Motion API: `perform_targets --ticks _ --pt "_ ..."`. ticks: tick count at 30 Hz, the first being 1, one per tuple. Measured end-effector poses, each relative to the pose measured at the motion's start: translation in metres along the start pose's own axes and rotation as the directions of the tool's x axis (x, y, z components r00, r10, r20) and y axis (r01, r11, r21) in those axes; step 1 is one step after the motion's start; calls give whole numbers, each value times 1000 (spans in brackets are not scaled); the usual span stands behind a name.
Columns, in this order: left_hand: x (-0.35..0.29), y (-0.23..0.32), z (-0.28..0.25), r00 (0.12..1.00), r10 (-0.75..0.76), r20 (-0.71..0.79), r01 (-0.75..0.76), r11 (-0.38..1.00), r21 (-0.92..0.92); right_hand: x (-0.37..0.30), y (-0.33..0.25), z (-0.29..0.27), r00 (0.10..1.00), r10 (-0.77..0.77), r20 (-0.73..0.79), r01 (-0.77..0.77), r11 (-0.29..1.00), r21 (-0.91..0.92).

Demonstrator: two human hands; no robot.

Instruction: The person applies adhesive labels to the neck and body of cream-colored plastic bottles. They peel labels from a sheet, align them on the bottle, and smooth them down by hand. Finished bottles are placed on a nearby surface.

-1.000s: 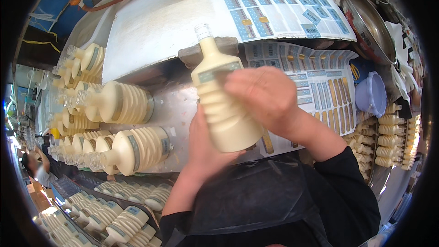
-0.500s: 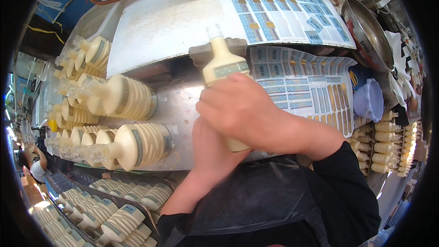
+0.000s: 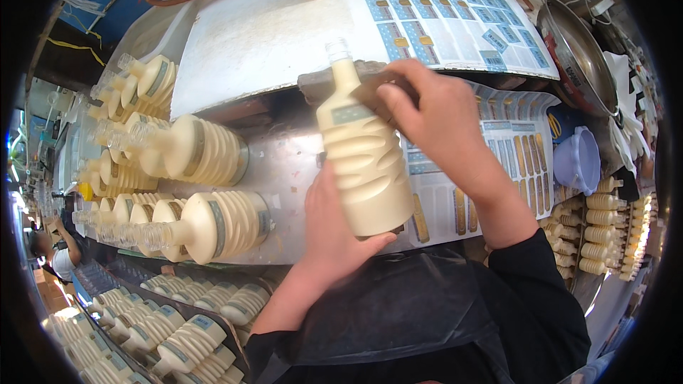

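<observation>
Two bare hands work around one cream bottle point(image 3: 366, 171) with a clear neck, which sits at the person's front, its neck pointing away and its base toward the dark apron point(image 3: 398, 306). Left of the bottle's base, the left hand point(image 3: 331, 220) cups it from the side and below, thumb along the bottom edge; most of its fingers are hidden underneath. Just right of the bottle's shoulder, the right hand point(image 3: 434, 107) has its fingers pinched narrow on a thin brown piece point(image 3: 371, 89), perhaps a scraper or a cloth; which, I cannot tell. A blue-grey label point(image 3: 352, 113) lies across the bottle's shoulder.

Beyond the bottle, its neck passes over a brown block point(image 3: 316, 87); whether it touches cannot be made out. Left of the bottle, more cream bottles point(image 3: 220, 224) lie on their sides on the metal counter point(image 3: 284, 185). Right of it is a sheet of stickers point(image 3: 441, 206).

What could go wrong, as I judge it: the brown piece, pressed at a slant, might drag the label crooked or lift a corner. The ridges just below the label could leave creases or bubbles if its lower edge strays onto them. With support mainly at the base, a hard push on the shoulder might roll the bottle or slide its neck off the block.
</observation>
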State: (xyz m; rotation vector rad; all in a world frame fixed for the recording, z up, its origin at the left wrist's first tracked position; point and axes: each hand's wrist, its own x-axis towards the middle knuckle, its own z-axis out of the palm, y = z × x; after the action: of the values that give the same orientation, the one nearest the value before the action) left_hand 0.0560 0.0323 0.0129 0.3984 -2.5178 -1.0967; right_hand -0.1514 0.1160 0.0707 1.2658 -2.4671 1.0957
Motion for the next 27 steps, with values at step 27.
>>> perform_targets --ticks 27 --pt "94 -32 1 808 -555 197 382 238 -893 -1 71 18 870 430 240 -401 335 852"
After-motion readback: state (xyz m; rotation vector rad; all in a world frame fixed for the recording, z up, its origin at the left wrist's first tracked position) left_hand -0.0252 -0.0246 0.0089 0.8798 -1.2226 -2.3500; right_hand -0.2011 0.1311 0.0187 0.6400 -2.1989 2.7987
